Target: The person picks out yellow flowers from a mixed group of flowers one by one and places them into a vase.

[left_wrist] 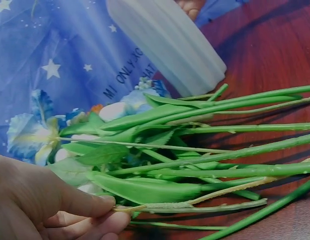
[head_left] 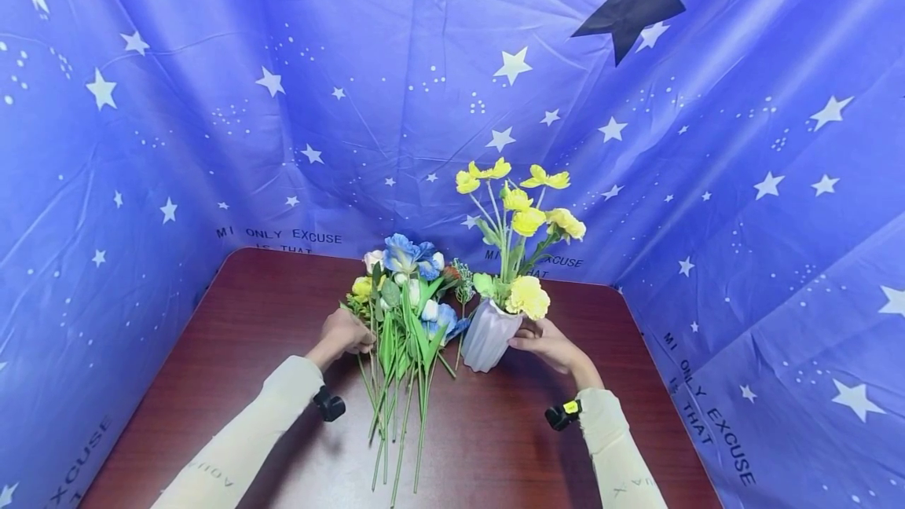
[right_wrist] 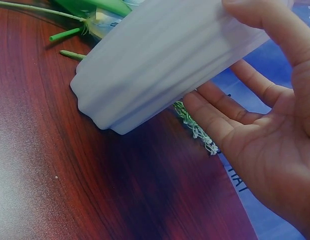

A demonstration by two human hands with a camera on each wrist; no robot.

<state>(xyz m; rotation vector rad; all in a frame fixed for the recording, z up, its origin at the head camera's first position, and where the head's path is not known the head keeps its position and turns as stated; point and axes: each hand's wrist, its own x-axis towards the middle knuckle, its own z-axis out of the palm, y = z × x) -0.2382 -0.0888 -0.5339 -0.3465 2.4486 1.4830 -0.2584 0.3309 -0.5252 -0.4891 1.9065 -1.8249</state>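
A pale, ribbed vase (head_left: 489, 336) with several yellow flowers (head_left: 527, 220) in it leans slightly on the right part of the table. My right hand (head_left: 550, 346) grips it near the top; in the right wrist view the thumb lies on one side of the vase (right_wrist: 144, 70) and the fingers reach round the other. Left of the vase lies a pile of artificial flowers with blue blooms (head_left: 401, 253), white buds and green stems (head_left: 422, 415) pointing to the near edge. At the pile's left side my left hand (head_left: 345, 334) pinches a thin stem (left_wrist: 170, 206) between thumb and forefinger.
The dark red wooden table (head_left: 233, 352) carries everything. Blue cloth (head_left: 396, 100) printed with stars hangs behind it and at both sides. A sprig of small white flowers (right_wrist: 197, 131) lies behind the vase. Each wrist wears a small black camera (head_left: 329, 404).
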